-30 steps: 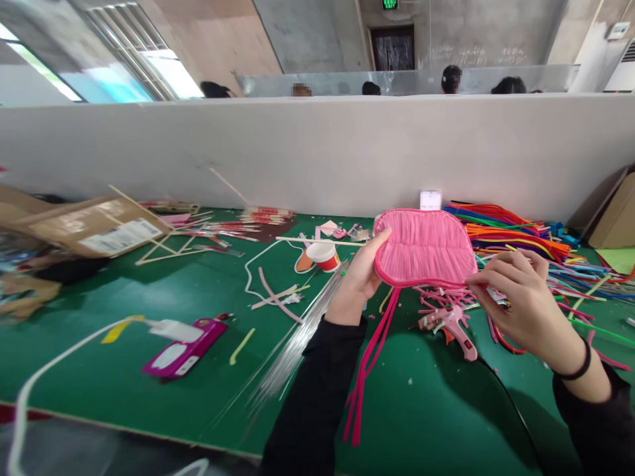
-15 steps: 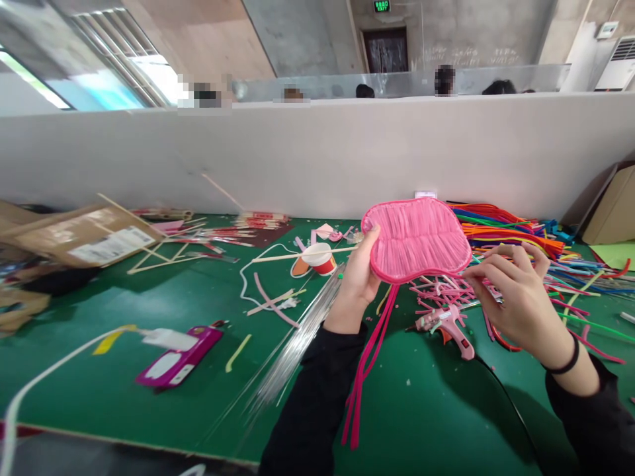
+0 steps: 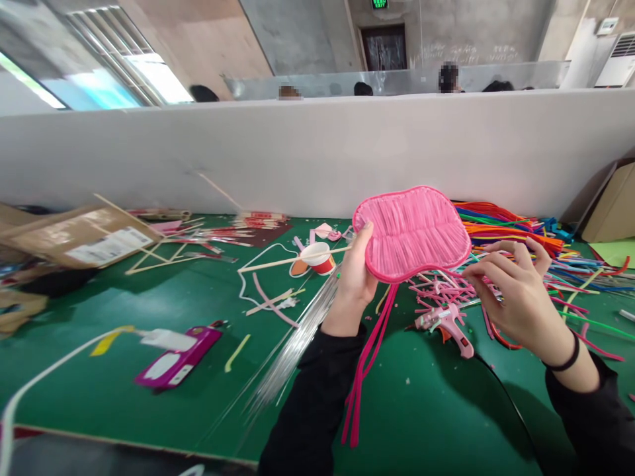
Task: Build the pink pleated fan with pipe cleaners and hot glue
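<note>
A pink pipe-cleaner panel (image 3: 417,231), ribbed and rounded with a darker pink rim, is held up above the table. My left hand (image 3: 356,281) grips its left edge, thumb on the front face; the fingers behind are hidden. At the panel's lower right corner, my right hand (image 3: 518,291) pinches what looks like the loose end of the rim's pink pipe cleaner. Below that hand lies a pink hot glue gun (image 3: 449,327), its black cord running toward me. Long pink pipe cleaners (image 3: 364,370) stretch down beside my left forearm.
Cut pink pipe-cleaner pieces (image 3: 441,289) and a colourful pipe-cleaner heap (image 3: 516,231) lie on the right. Thin silvery wires (image 3: 297,357), a paper cup (image 3: 320,259), a purple box (image 3: 178,360) and a cardboard box (image 3: 89,231) are leftward. A white partition (image 3: 248,152) stands behind.
The panel has tilted a little, its upper left part shifting up and left with my left hand. My right hand keeps its pinch at the corner, nearly still.
</note>
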Motion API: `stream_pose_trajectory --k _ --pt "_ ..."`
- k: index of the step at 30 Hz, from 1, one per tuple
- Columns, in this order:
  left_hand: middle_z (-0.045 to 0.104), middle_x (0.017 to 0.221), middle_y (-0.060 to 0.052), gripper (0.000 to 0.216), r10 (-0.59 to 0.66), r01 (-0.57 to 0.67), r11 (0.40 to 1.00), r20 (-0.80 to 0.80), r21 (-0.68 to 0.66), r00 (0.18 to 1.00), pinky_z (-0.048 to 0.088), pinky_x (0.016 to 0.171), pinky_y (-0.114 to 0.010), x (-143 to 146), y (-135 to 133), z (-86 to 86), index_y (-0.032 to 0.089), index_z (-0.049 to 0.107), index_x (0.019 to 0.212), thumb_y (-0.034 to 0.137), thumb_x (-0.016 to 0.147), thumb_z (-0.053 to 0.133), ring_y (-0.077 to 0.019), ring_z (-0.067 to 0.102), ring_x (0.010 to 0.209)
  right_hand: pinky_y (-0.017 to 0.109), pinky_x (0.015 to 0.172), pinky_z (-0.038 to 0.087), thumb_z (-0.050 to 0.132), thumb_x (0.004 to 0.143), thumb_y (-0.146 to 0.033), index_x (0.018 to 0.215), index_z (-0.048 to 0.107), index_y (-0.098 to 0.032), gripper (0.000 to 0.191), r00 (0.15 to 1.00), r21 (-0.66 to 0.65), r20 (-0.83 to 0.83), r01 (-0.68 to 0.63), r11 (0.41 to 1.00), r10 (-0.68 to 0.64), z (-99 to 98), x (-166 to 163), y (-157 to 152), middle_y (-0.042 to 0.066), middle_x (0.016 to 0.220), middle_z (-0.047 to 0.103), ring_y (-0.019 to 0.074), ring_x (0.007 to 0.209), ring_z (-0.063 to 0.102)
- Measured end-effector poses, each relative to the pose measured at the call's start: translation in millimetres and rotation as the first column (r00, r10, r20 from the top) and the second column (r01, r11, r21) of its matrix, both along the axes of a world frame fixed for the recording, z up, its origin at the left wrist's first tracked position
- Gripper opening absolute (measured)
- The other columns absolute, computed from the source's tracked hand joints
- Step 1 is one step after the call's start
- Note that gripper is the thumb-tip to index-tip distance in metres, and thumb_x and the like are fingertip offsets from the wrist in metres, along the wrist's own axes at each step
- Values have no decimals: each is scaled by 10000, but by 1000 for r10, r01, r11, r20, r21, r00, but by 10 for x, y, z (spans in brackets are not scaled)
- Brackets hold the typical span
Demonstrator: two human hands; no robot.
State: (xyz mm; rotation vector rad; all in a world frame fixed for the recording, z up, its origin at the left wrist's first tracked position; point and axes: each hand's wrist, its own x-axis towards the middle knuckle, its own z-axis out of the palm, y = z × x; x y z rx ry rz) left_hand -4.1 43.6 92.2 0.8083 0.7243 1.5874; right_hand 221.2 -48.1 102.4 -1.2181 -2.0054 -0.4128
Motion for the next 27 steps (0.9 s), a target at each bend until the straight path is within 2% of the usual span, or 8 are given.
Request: stream_pose_trajectory --k 6,11,22,27 --pt "759 1176 -101 312 -24 25 1000 -24 16 999 536 1024 -411 33 -16 -3 172 745 1008 409 806 738 -318 629 1257 610 1094 249 604 941 -177 927 703 -289 151 998 30 -20 57 998 -56 47 48 -22 12 925 745 325 1182 534" --pt "769 1136 -111 330 -29 29 1000 -52 3 998 530 1035 -435 86 -26 -19 173 747 995 431 789 757 -344 610 1281 671 1112 194 604 946 -191 940 710 -286 142 996 71 -26 87 994 -85 49 43 -28 22 928 742 340 1185 550" --pt "771 1128 -110 317 -29 30 999 -30 14 999 533 1023 -434 82 5 -71 173 753 998 427 809 742 -340 618 1270 671 1121 189 604 934 -155 992 736 -309 211 997 19 38 59 998 -60 69 34 -53 8 930 750 324 1162 571" --pt "762 1158 -110 322 -18 18 1000 -7 6 1000 520 1039 -429 89 12 -63 173 748 1002 421 797 747 -332 616 1273 658 1119 189 583 944 -161 949 730 -293 198 997 7 42 58 998 -58 38 61 -18 15 901 748 313 1137 578"
